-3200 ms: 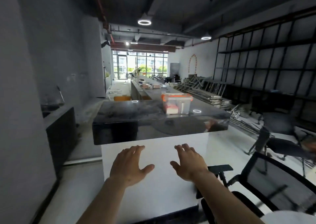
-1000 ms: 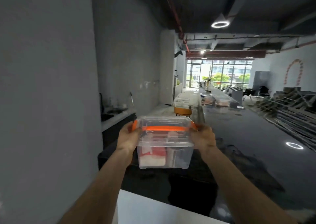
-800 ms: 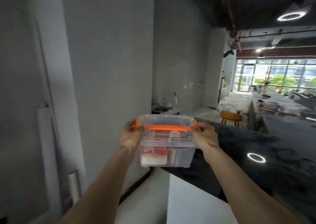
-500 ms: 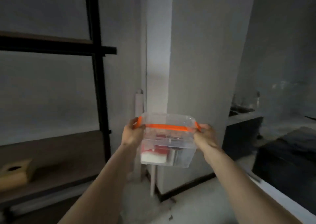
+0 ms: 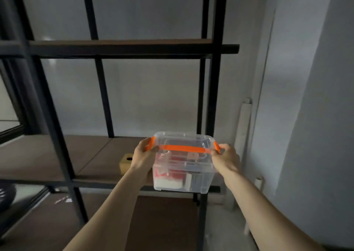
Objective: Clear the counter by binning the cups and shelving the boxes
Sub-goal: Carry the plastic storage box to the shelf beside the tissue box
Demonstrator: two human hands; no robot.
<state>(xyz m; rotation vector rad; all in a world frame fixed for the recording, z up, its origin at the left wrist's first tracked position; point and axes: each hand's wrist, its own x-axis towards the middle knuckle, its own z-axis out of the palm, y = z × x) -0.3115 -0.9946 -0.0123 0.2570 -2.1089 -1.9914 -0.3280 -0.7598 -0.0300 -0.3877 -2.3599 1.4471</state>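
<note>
A clear plastic storage box with an orange handle across its lid and orange side latches is held in the air in front of a black metal shelving unit. Red and white contents are seen through its walls, but they cannot be identified. The box is gripped at both ends: the left hand is closed around the left latch and upper corner, and the right hand is closed around the right latch, fingers curled over the lid's rim. The box is kept level, its base lying about even with the front edge of the middle shelf board, near the right-hand upright; whether the base touches that edge cannot be told.

The brown board behind and to the left of the box is largely bare. A small tan cardboard box with a dark oval opening on top is set on it, just beside the left wrist and partly hidden by it. An upper board is seen well above, leaving a tall open bay between the two. A lower board lies beneath. To the right of the unit, a pale roll is stood upright against the grey wall.
</note>
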